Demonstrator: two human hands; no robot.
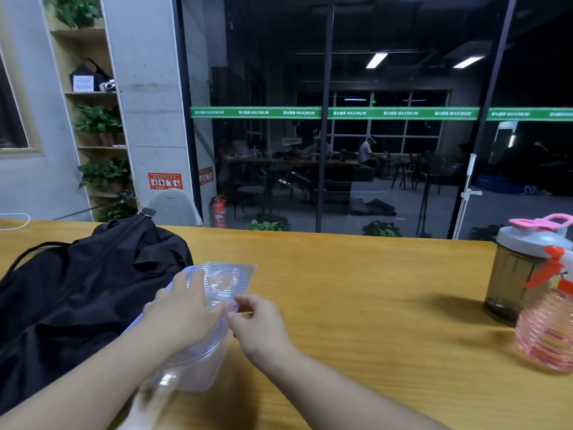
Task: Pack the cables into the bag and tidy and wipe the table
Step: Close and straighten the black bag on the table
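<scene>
A clear plastic container (198, 364) with a ribbed transparent lid (235, 276) sits on the wooden table (356, 305), right beside a black bag (77, 290). My left hand (183, 315) lies flat on top of the lid with fingers spread, pressing it down. My right hand (257, 318) pinches the lid's near right edge between thumb and fingertips. No cables show in this view; the bag's inside is hidden.
A grey shaker bottle with a pink cap (521, 268) and a pink spray bottle with an orange trigger (552, 324) stand at the table's right edge. A white cable (15, 223) lies at the far left. Glass wall behind the table.
</scene>
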